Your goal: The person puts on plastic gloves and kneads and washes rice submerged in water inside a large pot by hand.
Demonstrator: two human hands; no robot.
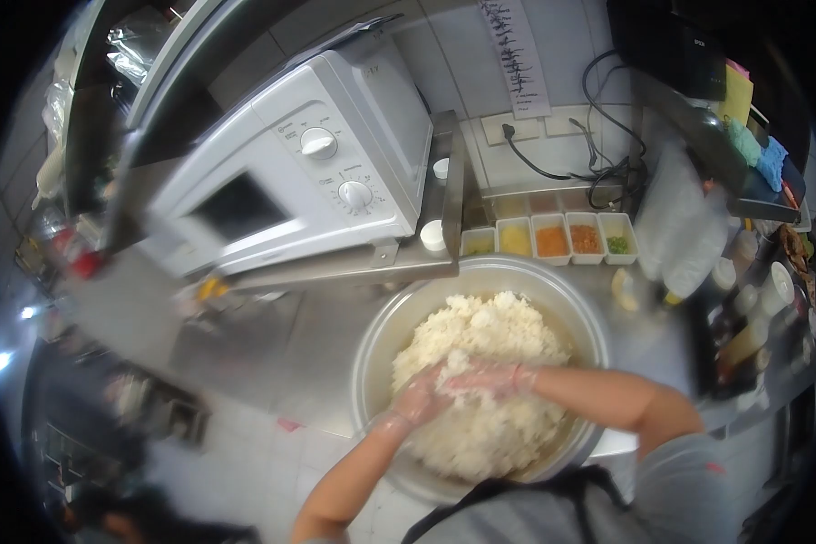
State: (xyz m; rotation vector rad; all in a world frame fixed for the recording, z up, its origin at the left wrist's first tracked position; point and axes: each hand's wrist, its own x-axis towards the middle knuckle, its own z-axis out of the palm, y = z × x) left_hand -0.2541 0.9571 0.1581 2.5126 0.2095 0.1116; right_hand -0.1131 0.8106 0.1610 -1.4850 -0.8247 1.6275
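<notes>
A wide metal bowl [367, 363] holds a large heap of white cooked rice [480, 326]. My left hand [417, 399], in a clear thin glove, curves around a clump of rice over the left part of the heap. From the other side my right hand [499, 379], also gloved and coated with grains, presses against the same clump. Some rice shows between the two hands and on top of the fingers. Fingertips are partly hidden by the rice and slightly blurred.
Behind the bowl stand small containers [551, 240] of coloured seasonings and chopped greens. A white microwave [308, 163] sits on a metal shelf [354, 272] at back left. Clear plastic bags [684, 227] and bottles [775, 290] are on the right. Cables [553, 172] hang at the wall.
</notes>
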